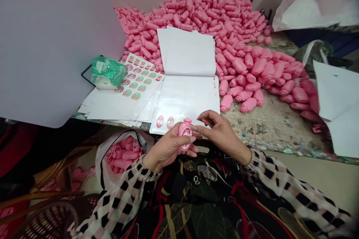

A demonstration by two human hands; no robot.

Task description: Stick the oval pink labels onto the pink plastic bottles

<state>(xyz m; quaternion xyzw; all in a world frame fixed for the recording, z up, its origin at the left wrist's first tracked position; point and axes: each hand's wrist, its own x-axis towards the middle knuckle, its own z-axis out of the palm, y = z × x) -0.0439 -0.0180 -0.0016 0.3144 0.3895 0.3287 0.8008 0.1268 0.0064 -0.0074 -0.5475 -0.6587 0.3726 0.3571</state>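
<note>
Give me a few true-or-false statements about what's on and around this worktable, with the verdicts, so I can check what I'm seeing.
1. The left hand holds a pink bottle. True.
2. That bottle is plain, with no label. False: an oval label is on its front.
3. A large heap of pink bottles lies behind the white sheets. True.
4. The green packet lies at the far right of the table. False: it rests on paper at the left.
5. The white bag below the table edge holds pink bottles. True.
6. Both sleeves are solid black. False: they are checkered in dark and light patches.
</note>
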